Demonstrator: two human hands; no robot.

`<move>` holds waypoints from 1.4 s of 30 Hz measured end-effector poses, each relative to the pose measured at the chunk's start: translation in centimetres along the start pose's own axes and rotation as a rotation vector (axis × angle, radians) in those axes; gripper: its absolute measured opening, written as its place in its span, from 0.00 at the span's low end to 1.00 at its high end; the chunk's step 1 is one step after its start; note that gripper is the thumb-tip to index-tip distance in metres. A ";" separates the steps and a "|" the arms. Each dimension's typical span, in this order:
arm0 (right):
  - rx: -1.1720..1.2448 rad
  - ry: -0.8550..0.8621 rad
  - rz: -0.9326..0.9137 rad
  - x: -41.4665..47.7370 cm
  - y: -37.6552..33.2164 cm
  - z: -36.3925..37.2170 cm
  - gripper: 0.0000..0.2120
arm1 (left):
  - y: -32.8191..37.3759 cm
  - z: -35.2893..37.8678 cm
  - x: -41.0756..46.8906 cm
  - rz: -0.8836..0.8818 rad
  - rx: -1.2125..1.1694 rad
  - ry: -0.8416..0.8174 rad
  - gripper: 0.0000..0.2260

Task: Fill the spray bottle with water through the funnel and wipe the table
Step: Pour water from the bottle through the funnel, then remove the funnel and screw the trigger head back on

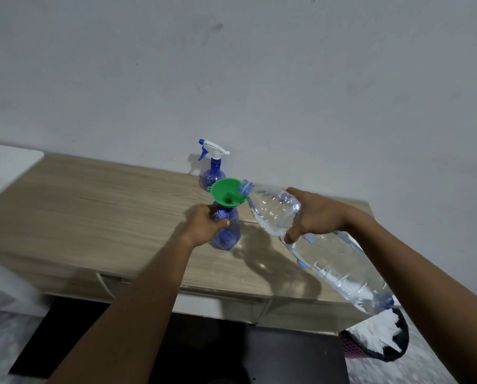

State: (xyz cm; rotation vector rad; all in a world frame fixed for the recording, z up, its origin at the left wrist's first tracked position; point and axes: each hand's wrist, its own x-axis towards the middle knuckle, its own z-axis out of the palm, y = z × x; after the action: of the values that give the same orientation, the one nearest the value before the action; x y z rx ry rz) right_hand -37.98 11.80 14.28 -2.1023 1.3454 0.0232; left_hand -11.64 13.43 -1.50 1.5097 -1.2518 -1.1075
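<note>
A blue see-through spray bottle [227,235] without its head stands on the wooden table [98,206]. A green funnel [227,194] sits in its neck. My left hand [206,225] grips the bottle's upper body from the left. My right hand [317,214] grips a large clear water bottle [334,256], tilted with its open blue-ringed mouth over the funnel's right rim. Water lies along the lower side of the tilted bottle.
A second blue spray bottle [213,173] with a white and blue trigger head stands behind the funnel, against the wall. A dark bin [381,342] holding white crumpled paper sits on the floor at the table's right front corner. A white surface [1,167] adjoins the table's left.
</note>
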 end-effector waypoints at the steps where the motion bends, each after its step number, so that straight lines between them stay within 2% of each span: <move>1: 0.003 0.019 -0.006 0.1 0.2 0.1 0.34 | 0.0 0.0 0.0 -0.001 -0.002 0.000 0.16; 5: 0.122 0.146 -0.058 0.4 1.0 0.9 0.34 | 0.0 -0.1 -0.1 -0.003 -0.028 -0.008 0.16; 10: 0.393 0.491 -0.137 1.4 2.0 2.4 0.34 | 0.2 0.0 -0.2 -0.021 -0.064 -0.017 0.16; 14: 0.549 0.729 -0.127 2.7 2.6 4.1 0.36 | 0.2 -0.1 -0.3 -0.025 -0.057 -0.016 0.17; 17: 0.577 0.861 -0.107 3.6 2.8 5.3 0.37 | 0.1 -0.1 -0.4 0.005 -0.057 -0.010 0.22; 22: 0.672 0.998 -0.036 4.8 3.8 6.9 0.39 | -0.1 -0.2 -0.1 0.012 -0.060 -0.032 0.16; 26: 0.689 1.041 0.001 5.1 4.7 7.0 0.41 | 0.0 -0.3 0.0 0.005 -0.053 -0.038 0.15; 39: 0.637 0.904 -0.109 5.1 7.2 7.3 0.51 | 0.8 -0.2 -0.3 0.004 -0.012 -0.058 0.17; 42: 0.672 0.976 -0.077 4.2 7.1 8.8 0.48 | 0.8 -0.4 -0.3 0.004 0.001 -0.072 0.17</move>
State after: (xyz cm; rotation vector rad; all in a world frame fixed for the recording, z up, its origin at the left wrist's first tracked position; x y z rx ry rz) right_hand -39.12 10.98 2.28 -1.5657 1.4553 -1.4291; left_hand -11.50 13.61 -0.60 1.4786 -1.3040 -1.1676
